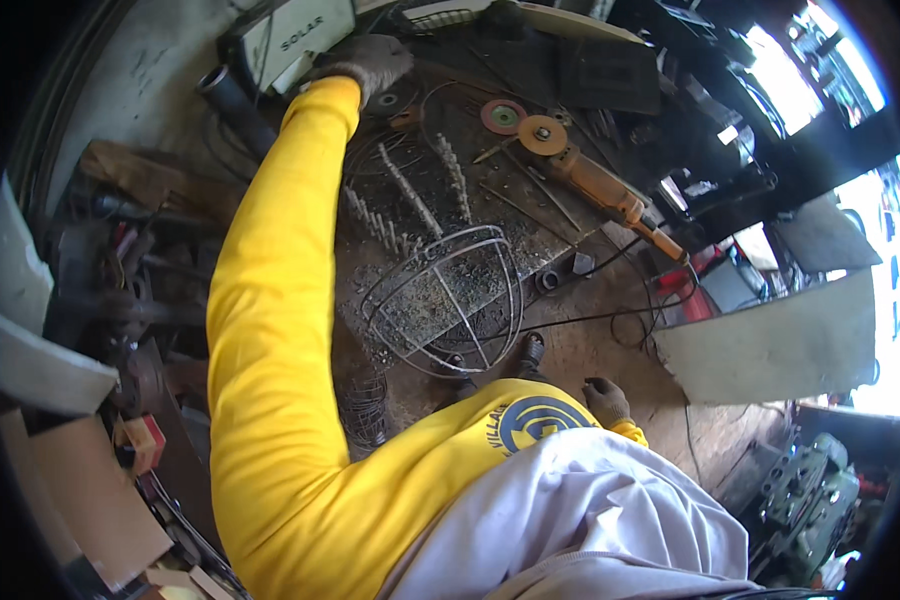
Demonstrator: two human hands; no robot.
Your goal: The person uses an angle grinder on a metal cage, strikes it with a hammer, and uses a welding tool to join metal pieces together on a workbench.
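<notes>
Crowding bench [540, 242]: wire cage [458, 310], grinder [600, 187]. Left hand [372, 63] by pale box [315, 20], right hand [607, 400] low; grips unclear.

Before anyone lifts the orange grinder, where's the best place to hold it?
Probably around the orange grinder's long body, coming from the person's right: its slim tail end points right and back toward the person, while the round disc sits at the far-left end.

Left arm [275, 270]: one, yellow-sleeved, extended well forward. Left hand [368, 64]: one, dark-gloved, at the sleeve's far end, closure unclear. Right hand [607, 400]: one, dark-gloved, lowered beside the torso [470, 425], yellow cuff [630, 432] at wrist.
</notes>
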